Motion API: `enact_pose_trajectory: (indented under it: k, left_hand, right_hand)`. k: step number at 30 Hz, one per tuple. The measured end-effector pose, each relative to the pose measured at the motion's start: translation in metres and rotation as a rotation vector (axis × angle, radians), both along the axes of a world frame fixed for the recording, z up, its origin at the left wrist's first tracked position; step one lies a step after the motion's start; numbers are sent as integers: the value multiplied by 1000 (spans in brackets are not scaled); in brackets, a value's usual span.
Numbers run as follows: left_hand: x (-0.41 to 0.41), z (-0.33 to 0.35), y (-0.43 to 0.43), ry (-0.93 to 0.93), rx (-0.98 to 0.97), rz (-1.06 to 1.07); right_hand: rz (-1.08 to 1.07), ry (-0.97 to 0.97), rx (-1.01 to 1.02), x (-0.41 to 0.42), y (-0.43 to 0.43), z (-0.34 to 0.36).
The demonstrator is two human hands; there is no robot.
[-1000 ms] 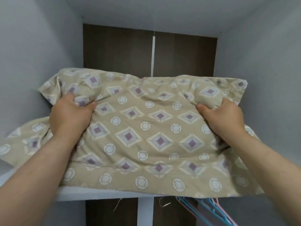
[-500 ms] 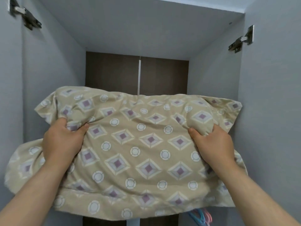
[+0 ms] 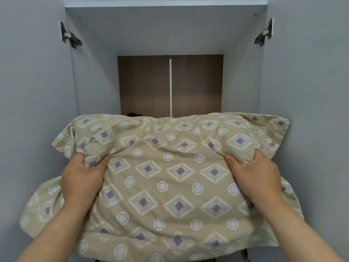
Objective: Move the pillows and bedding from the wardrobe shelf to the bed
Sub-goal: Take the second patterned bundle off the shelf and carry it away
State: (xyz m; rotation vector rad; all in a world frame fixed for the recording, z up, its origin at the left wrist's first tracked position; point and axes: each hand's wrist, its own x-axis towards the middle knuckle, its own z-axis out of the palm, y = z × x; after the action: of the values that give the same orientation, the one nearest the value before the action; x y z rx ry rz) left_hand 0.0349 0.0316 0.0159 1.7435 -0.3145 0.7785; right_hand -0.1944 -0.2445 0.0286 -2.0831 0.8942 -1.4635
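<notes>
A beige pillow with purple diamonds and white circles fills the lower half of the view, held up in front of the open wardrobe compartment. My left hand pinches a fold of its cover at the left. My right hand grips a bunched fold at the right. Loose cover fabric hangs out past both hands. The shelf itself is hidden behind the pillow.
The grey wardrobe side walls stand close on both sides, with the open doors' metal hinges up high. A dark brown back panel closes the compartment. A small dark thing peeks over the pillow's top edge.
The pillow has come out of the compartment toward me and off the shelf, both hands keeping their grip. The view has backed away, so the hinges and door edges now show.
</notes>
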Motion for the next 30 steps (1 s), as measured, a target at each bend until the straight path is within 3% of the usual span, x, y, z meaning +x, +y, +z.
enact_pose_trajectory:
  k: [13,21,30]
  left_hand:
    - [-16,-52,44,45,-64,-175]
    - [-34,-84,37,137,-25,-440]
    - [-132,-86,39,144,11,-781]
  right_hand:
    - [-188,27,48,-71,101,-29]
    - [-445,61,89,-131,187,-52]
    - [-753,120,32,-248,302,-45]
